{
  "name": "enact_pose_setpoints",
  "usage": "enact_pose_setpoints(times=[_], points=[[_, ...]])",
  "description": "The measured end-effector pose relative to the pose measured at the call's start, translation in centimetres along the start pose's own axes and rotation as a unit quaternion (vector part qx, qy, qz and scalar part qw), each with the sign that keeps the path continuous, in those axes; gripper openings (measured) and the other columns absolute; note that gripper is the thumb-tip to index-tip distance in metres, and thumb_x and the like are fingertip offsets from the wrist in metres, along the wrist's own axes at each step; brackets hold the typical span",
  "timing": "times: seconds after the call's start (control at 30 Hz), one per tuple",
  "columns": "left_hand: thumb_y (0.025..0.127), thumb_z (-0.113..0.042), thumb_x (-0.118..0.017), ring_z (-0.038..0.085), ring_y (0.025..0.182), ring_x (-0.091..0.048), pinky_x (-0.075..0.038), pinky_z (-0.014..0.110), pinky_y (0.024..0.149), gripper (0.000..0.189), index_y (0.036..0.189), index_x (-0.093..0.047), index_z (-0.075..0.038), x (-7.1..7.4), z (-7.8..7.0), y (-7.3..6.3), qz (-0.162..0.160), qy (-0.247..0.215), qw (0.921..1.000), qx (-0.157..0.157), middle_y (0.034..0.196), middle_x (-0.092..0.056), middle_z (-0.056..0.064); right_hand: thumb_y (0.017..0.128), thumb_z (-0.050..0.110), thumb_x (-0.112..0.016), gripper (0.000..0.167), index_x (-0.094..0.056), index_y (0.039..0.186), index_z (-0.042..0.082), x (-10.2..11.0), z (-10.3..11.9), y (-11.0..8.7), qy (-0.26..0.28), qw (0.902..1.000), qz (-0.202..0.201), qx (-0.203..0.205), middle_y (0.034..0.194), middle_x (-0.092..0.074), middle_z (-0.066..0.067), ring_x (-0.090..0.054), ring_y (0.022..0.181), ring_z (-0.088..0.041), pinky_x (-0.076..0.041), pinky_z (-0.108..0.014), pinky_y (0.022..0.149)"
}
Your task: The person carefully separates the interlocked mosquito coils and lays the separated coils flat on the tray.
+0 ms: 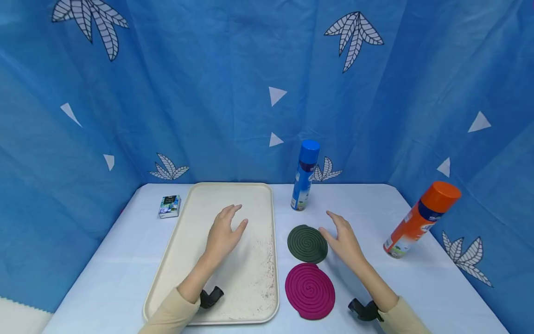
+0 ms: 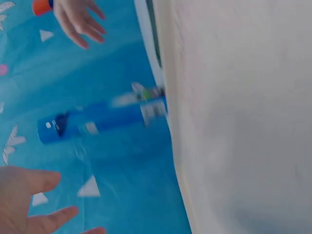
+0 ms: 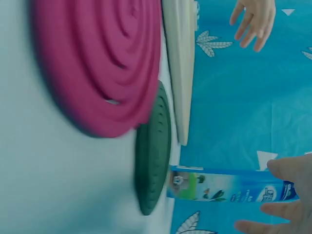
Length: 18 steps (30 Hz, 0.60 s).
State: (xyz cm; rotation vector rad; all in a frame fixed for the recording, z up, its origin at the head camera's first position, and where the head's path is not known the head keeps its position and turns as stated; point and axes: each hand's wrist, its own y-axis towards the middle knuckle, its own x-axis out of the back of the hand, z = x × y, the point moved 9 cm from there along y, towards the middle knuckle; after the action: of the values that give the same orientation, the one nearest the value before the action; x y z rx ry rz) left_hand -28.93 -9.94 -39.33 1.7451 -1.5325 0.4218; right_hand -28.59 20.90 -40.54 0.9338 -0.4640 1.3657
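Observation:
Over the cream tray (image 1: 250,260) my left hand (image 1: 223,239) is held in the air, fingers loosely extended, holding nothing. My right hand (image 1: 344,241) hovers at the right of the dark green spiral coil (image 1: 307,244), its fingers apart and nothing in them. Nearer the front lies a magenta spiral coil (image 1: 310,291), just below the green one. A blue spray can (image 1: 305,176) stands upright behind the coils; in the right wrist view the can (image 3: 219,185) shows past the right hand's fingers.
An orange spray can (image 1: 417,222) stands near the table's right edge. A small box with a blue and green print (image 1: 169,206) lies left of the tray. Blue patterned cloth (image 1: 225,93) hangs behind the white table (image 1: 108,273).

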Motion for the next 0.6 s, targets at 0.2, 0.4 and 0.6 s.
enact_pose_setpoints(times=[0.2, 0.4, 0.6], points=[[0.092, -0.024, -0.061, 0.033, 0.127, -0.05, -0.044, 0.051, 0.104, 0.046, 0.135, -0.051, -0.01, -1.9, -2.4, -1.4, 0.062, -0.116, 0.9913, -0.008, 0.137, -0.054, 0.013, 0.088, 0.015, -0.066, 0.052, -0.049, 0.132, -0.004, 0.1, -1.2, -2.8, 0.049, 0.9987, 0.001, -0.011, 0.124, -0.06, -0.024, -0.056, 0.113, -0.04, -0.047, -0.058, 0.094], [0.094, -0.02, -0.058, 0.034, 0.12, -0.056, -0.05, 0.048, 0.098, 0.041, 0.132, -0.052, -0.005, -4.2, -4.6, -3.2, 0.148, -0.212, 0.9656, -0.027, 0.129, -0.058, 0.018, 0.082, 0.011, -0.072, 0.048, -0.055, 0.126, -0.001, -0.6, -2.6, -6.0, 0.074, 0.9945, 0.024, -0.071, 0.108, -0.069, -0.015, -0.064, 0.094, -0.025, -0.056, -0.035, 0.079], [0.097, -0.02, -0.052, 0.037, 0.116, -0.058, -0.053, 0.041, 0.097, 0.046, 0.138, -0.043, -0.002, -7.8, -5.8, -6.0, 0.237, -0.282, 0.9298, -0.008, 0.126, -0.057, 0.025, 0.076, 0.008, -0.077, 0.051, -0.058, 0.123, 0.002, -2.0, -4.5, -9.1, 0.136, 0.9751, 0.054, -0.166, 0.103, -0.07, -0.011, -0.059, 0.078, -0.006, -0.051, -0.018, 0.066]])
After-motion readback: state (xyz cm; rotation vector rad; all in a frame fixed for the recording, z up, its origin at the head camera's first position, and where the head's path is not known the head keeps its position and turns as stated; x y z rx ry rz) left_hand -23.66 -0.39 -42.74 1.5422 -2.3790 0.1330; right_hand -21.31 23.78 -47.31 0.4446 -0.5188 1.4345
